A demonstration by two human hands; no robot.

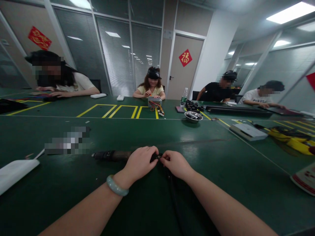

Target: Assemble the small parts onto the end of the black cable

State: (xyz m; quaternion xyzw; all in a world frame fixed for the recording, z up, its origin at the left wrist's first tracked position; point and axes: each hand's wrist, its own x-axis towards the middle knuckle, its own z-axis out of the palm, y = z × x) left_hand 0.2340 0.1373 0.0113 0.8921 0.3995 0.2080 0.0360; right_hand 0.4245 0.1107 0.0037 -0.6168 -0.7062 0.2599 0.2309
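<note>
A dark, rod-shaped electric screwdriver (112, 156) lies crosswise on the green table, its narrow metal tip pointing left. My left hand (141, 161) is closed around its rear end, palm down, with a pale green bangle on the wrist. Close against it, my right hand (176, 163) pinches the black cable (173, 193) where it meets the tool. From there the cable runs down toward me between my forearms. My fingers partly hide the joint, and its small parts are too dark to make out.
A white object (17, 172) lies at the near left. Ahead is a metal bowl (193, 116) of small parts, with a water bottle (184, 95) behind. A white box (248, 131) and yellow-black bundle (299, 142) lie right. Several people work across the table.
</note>
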